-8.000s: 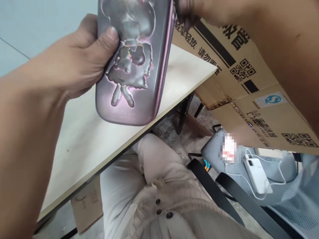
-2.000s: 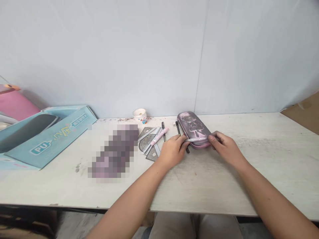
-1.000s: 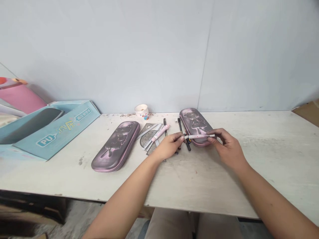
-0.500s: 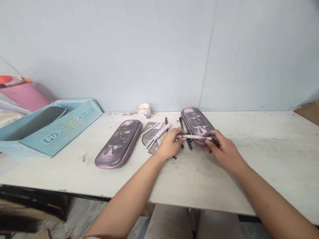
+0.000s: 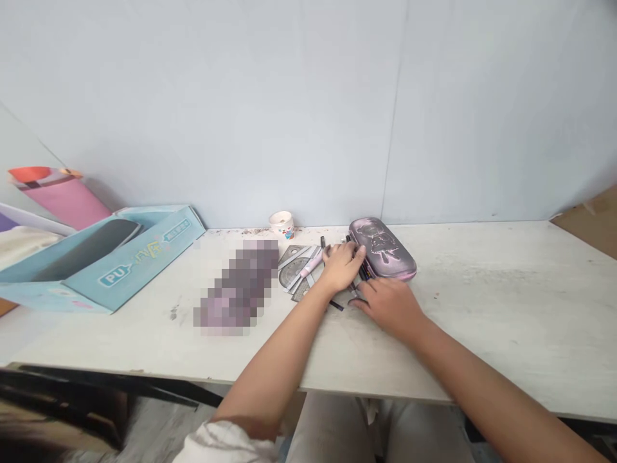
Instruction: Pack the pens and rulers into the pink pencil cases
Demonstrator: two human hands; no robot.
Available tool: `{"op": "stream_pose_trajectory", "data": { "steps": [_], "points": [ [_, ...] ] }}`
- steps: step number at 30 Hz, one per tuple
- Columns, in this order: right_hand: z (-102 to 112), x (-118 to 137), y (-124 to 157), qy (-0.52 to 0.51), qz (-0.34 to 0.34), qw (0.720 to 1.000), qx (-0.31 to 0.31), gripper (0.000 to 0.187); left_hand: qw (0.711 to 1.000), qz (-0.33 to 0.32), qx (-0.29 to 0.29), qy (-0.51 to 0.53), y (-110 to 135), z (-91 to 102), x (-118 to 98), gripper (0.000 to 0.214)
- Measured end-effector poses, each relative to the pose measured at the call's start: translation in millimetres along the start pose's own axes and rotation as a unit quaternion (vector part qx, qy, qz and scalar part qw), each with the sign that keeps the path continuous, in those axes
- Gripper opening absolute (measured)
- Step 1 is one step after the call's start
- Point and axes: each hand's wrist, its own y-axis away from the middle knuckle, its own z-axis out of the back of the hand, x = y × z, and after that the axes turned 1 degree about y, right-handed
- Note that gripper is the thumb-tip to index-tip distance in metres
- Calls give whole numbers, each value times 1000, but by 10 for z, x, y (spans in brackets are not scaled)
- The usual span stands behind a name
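Right now: left hand [image 5: 343, 267] and right hand [image 5: 390, 307] low on the desk [image 5: 486, 321], at the pencil case [image 5: 383, 256].
Left hand curls over a cluster of pens [image 5: 361, 273] against the case's near edge; cannot tell whether it grips any. Right hand lies palm-down just below the case, fingers reaching toward the pens, grip also unclear. A black pen [image 5: 336, 305] pokes out under the left hand. Left of that hand: rulers and a protractor [image 5: 293, 275], a pink pen [image 5: 311, 263], then a pixelated, unreadable object [image 5: 238, 287] and a pale blue box [image 5: 144, 257]. A paper cup [image 5: 282, 225] stands beyond the hands, near the wall [image 5: 289, 109].
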Motion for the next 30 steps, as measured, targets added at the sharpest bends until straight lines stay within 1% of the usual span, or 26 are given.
{"op": "stream_pose_trajectory", "data": {
  "steps": [1,3,4,6,8,10,12,14,15,17,19,20,22,24,27,28,30],
  "points": [
    [16,-36,-8,-2,2,1000,-6,37,1000,12,-6,-2,-1,29,15,44],
    [56,-169,-15,-6,-23,999,-25,36,999,40,-23,-6,30,142,62,42],
    [68,-251,-16,-8,-49,998,-36,35,998,51,-33,-11,58,223,94,39],
    [55,-406,-17,-11,-124,991,-50,35,995,71,-60,-30,134,421,173,34],
    [-2,-499,-22,-23,-188,981,-37,42,989,96,-91,-63,224,643,285,32],
    [-68,-500,-34,-34,-217,976,-7,47,978,130,-115,-112,321,861,448,33],
    [-105,-419,-63,-36,-219,975,18,49,962,165,-134,-173,421,1059,664,37],
    [-98,-293,-110,-32,-211,976,35,49,940,222,-140,-217,516,1222,912,47],
    [-82,-225,-140,-28,-207,977,41,49,932,263,-126,-218,559,1289,1036,54],
    [-40,-98,-207,-17,-202,978,50,46,922,334,-77,-182,631,1389,1252,71],
    [-3,16,-274,-12,-196,979,55,44,912,388,-39,-128,683,1446,1400,87],
    [10,68,-303,-13,-190,980,58,43,907,406,-31,-105,704,1461,1447,91],
    [26,165,-352,-22,-174,983,63,42,903,426,-20,-54,741,1473,1494,89],
    [36,240,-387,-33,-159,985,56,39,901,434,-5,24,780,1472,1502,79],
    [74,276,-424,-55,-139,988,29,36,887,425,6,182,845,1475,1450,68],
    [103,266,-438,-67,-130,989,19,35,882,409,-2,233,863,1486,1408,66],
    [202,219,-477,-99,-107,989,-5,33,884,350,-21,310,886,1527,1268,66]
  ]
}}
